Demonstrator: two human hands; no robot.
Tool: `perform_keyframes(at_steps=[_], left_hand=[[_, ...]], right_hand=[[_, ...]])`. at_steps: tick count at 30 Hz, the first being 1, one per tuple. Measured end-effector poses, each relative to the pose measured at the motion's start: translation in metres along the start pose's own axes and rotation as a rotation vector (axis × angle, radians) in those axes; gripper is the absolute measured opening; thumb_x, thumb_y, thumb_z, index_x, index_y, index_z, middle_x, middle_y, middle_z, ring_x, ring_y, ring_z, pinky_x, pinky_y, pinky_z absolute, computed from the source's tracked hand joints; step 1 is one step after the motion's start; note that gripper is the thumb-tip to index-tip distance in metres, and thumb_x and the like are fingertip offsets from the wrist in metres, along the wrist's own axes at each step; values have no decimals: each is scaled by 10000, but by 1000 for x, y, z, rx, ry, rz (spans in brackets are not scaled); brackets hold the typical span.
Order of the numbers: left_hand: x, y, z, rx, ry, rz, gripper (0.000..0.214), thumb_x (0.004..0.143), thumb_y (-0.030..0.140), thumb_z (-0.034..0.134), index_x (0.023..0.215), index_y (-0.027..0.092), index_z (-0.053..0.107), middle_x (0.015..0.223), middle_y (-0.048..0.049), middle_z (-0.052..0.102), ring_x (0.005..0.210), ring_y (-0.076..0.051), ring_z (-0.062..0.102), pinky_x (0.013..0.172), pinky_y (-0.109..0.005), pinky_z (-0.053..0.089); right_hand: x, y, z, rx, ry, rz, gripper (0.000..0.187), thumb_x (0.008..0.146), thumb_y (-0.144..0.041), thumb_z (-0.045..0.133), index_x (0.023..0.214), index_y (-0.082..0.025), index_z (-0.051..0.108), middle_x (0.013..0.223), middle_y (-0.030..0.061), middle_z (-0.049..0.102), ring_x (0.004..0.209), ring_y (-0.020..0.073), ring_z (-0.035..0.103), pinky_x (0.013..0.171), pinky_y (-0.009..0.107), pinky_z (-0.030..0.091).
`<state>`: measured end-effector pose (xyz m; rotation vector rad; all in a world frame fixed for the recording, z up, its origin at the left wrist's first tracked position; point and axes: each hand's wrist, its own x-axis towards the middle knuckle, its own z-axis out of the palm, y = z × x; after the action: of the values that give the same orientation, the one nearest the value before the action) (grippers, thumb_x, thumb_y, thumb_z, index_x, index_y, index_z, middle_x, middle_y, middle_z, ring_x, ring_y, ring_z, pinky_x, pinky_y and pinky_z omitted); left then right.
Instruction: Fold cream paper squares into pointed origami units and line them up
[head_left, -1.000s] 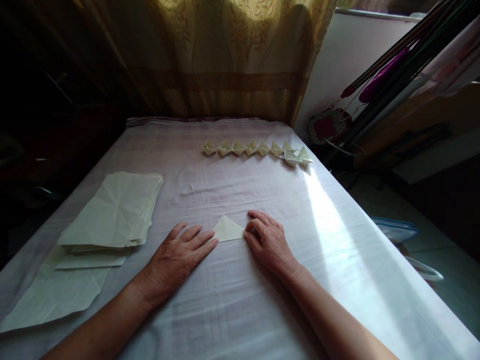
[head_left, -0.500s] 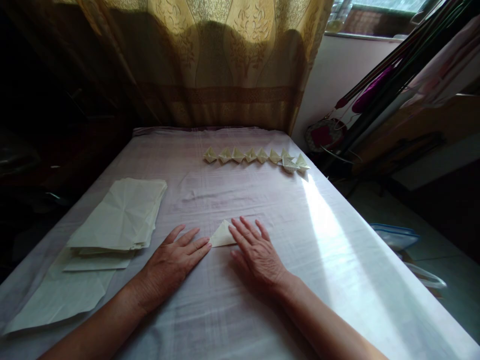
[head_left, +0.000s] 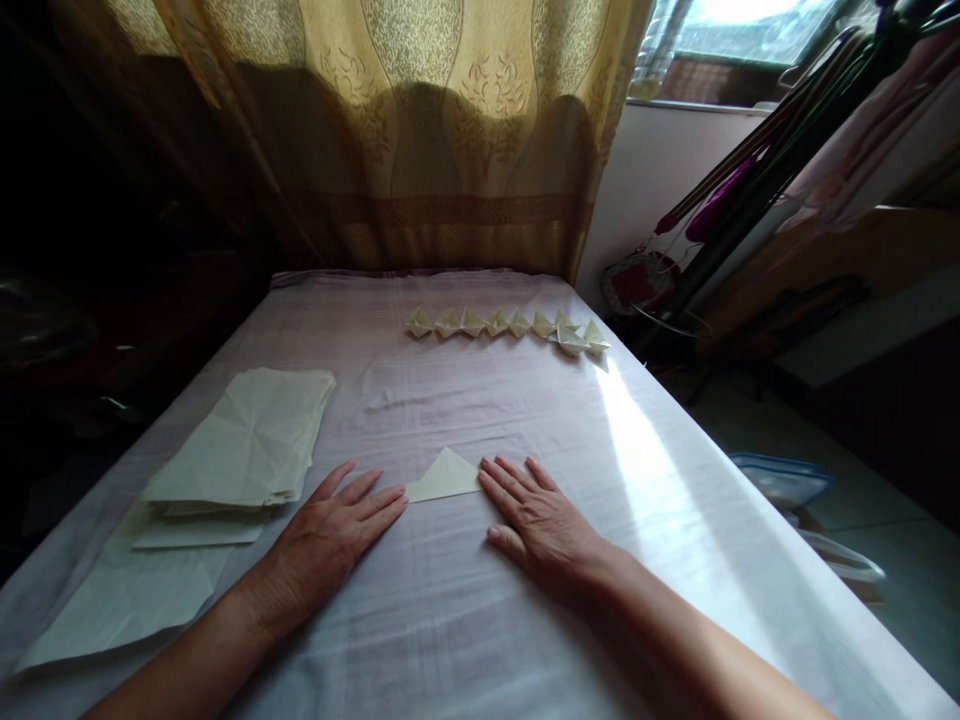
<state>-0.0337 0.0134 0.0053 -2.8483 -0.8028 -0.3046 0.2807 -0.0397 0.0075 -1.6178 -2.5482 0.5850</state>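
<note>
A small pale triangle of folded paper (head_left: 445, 476) lies on the white cloth-covered table (head_left: 480, 590), between my hands. My left hand (head_left: 330, 535) rests flat with fingers stretched, its fingertips at the triangle's left corner. My right hand (head_left: 536, 520) lies flat and open too, fingertips touching the triangle's right corner. Neither hand holds anything. A row of several small folded paper shapes (head_left: 506, 326) runs along the far part of the table. A stack of creased pale paper sheets (head_left: 247, 440) lies to my left.
A loose larger sheet (head_left: 124, 595) lies under the stack near the table's left edge. A patterned yellow curtain (head_left: 420, 130) hangs behind the table. To the right are leaning rods (head_left: 750, 170) and a blue-rimmed container (head_left: 780, 478) on the floor.
My right hand has slid off the triangle toward the right, uncovering it. The left hand has drawn back slightly. The view has tilted upward.
</note>
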Motion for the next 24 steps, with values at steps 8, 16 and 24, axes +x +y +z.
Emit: perform_keyframes(at_steps=[8,16,24], left_hand=[[20,1,-13,-161,-62,-144,330,895,132,457,1025,311,702,1046,14,742,1110,-222,601,1103,-492,247],[71,27,1,-173,74,-403,291,870,326,590,1126,197,640,1115,-88,704,1046,-257,626,987,-462,406],[83,32,34,-159,32,-369,633,854,444,627,1399,172,454,1420,-145,530,1324,-292,465,1099,-514,316]], right_hand=[[-5,2,3,-6,162,38,525,972,-392,445,1469,-229,403,1537,72,360,1447,246,278,1184,526,181],[1,12,15,50,467,43,474,882,-305,581,1336,-175,547,1373,138,568,1290,254,500,1089,476,362],[31,-3,8,139,487,159,296,762,-288,721,1047,-214,693,1354,127,572,1291,300,487,1052,507,354]])
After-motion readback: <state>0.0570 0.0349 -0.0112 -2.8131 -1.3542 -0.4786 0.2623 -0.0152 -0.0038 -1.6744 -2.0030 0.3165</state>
